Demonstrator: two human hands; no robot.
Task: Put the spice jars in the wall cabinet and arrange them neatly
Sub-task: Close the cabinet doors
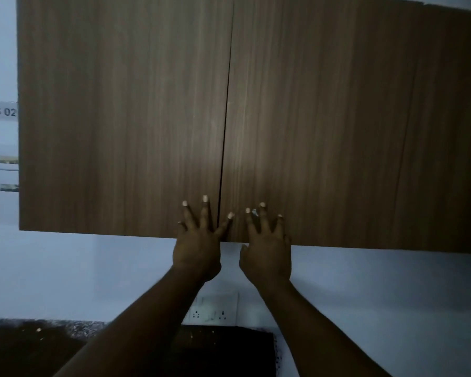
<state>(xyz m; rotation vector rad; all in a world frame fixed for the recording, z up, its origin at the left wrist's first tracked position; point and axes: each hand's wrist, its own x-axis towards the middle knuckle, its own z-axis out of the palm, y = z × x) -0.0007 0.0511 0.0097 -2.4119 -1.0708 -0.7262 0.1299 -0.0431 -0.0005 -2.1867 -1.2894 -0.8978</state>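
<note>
Nearest, a dark desk (25, 346) lies low, no spice jars visible on it. Above it, the left hand (199, 240) and right hand (267, 246) press flat, fingers spread, grasping nothing, beside the seam of the closed wall cabinet (120, 118), probably to close its doors or pull them open.

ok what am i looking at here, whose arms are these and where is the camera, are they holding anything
There is no machine: a person wears one camera on the head, so you see their own arms reaching up. The left hand and right hand rest with spread fingers on the lower edge of a brown wall cabinet, either side of the gap between its two closed doors. The hands hold nothing. No spice jars are in view. Below are a wall socket and a dark countertop.
</note>
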